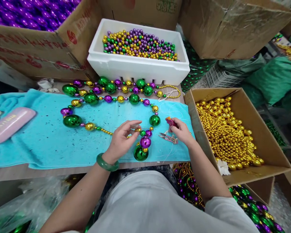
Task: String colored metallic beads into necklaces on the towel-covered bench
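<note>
A large bead necklace [120,99] of green, purple and gold balls lies in a loop on the turquoise towel [48,145]. My left hand [121,139], with a green bangle at the wrist, pinches the necklace's strand beside a few small gold and green beads. Just right of those fingers, a short drop with a purple ball [145,141] and a big green ball [141,153] hangs toward me. Closed in my right hand [181,131] is a small orange and purple lighter [170,121]. Thread snips [168,138] lie on the towel below it, among loose clear threads.
Behind the towel lie more bead necklaces [111,87] and a white foam box [138,66] of mixed beads. A carton [264,126] of gold beads stands right. At left are a pink case [12,124] and a carton [26,48] of purple balls.
</note>
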`<state>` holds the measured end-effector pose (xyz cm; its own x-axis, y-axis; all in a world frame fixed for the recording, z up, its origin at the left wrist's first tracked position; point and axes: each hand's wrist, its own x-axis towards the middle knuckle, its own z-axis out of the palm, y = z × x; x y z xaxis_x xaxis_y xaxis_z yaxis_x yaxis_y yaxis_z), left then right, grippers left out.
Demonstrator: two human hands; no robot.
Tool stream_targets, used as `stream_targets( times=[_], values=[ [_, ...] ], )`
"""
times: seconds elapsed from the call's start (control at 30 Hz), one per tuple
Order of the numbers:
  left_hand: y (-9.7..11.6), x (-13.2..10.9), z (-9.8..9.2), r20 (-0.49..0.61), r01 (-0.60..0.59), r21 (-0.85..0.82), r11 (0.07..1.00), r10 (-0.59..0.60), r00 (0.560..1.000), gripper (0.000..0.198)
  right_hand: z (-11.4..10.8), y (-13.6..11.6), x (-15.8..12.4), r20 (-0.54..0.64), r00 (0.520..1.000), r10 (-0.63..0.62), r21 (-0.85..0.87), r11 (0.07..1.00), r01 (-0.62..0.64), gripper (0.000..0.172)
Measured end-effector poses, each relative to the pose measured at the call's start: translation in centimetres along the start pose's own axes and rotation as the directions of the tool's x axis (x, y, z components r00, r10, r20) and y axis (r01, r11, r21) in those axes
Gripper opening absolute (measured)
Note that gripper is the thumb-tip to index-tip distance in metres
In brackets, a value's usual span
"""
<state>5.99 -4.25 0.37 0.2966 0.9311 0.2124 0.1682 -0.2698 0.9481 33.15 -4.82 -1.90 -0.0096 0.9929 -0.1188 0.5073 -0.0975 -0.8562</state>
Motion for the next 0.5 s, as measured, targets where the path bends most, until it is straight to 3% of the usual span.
stream_targets(
  times=[0.07,0.17,0.33,0.5],
  values=[
    [-0.2,-0.1,0.1,-0.041,-0.032,-0.060,0.998,0.030,0.999,0.030,1.0,-1.5,-0.4,0.128,0.991,-0.035,0.289,0.957,-0.004,0.018],
    [0.0,-0.3,0.0,-0.078,-0.119,-0.104,0.987,0.111,0.991,0.027,2.6,-3.4,-0.7,0.259,0.959,-0.112,0.521,0.853,-0.041,0.019],
    [0.2,-0.9,-0.4,-0.100,-0.136,-0.084,0.987,0.127,0.987,0.023,4.7,-5.0,-0.5,0.339,0.920,-0.198,0.634,0.770,-0.068,0.021],
    [-0.1,-1.1,-0.6,-0.176,-0.083,-0.015,0.996,0.079,0.981,0.019,5.8,-5.3,0.0,0.313,0.929,-0.196,0.631,0.774,-0.049,0.036]
  ],
)
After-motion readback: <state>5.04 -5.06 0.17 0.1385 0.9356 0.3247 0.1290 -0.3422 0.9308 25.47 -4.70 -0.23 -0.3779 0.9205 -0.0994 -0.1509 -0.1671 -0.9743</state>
